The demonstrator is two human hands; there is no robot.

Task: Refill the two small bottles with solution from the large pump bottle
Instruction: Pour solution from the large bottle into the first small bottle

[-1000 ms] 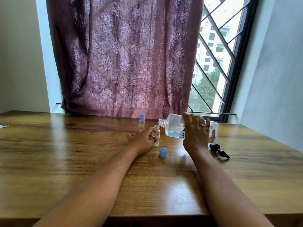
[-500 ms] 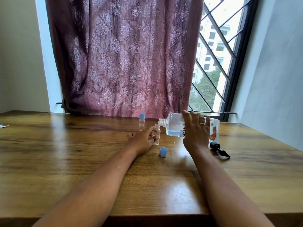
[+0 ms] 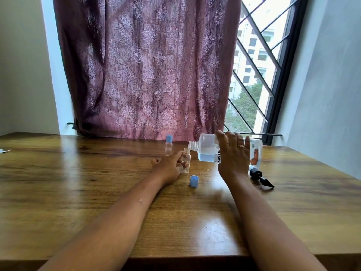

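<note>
My right hand (image 3: 233, 155) grips the large clear bottle (image 3: 207, 150), tipped on its side with its open threaded neck pointing left, just above the mouth of an uncapped small bottle (image 3: 186, 160). Blue-tinted liquid lies along the large bottle's lower side. My left hand (image 3: 169, 166) holds the uncapped small bottle upright on the table. Its blue cap (image 3: 194, 181) lies on the wood in front of it. The second small bottle (image 3: 168, 144), with a blue cap on, stands behind my left hand. The black pump head (image 3: 260, 178) lies on the table to the right.
The wooden table (image 3: 78, 192) runs up to a maroon curtain (image 3: 144, 65) and a barred window (image 3: 254, 75) at the back. A small white scrap (image 3: 4, 150) lies at the far left edge. A grey wall (image 3: 328, 85) borders the right side.
The large bottle has tilted slightly more, its neck dropping closer to the small bottle's mouth. My left hand stays on the small bottle.
</note>
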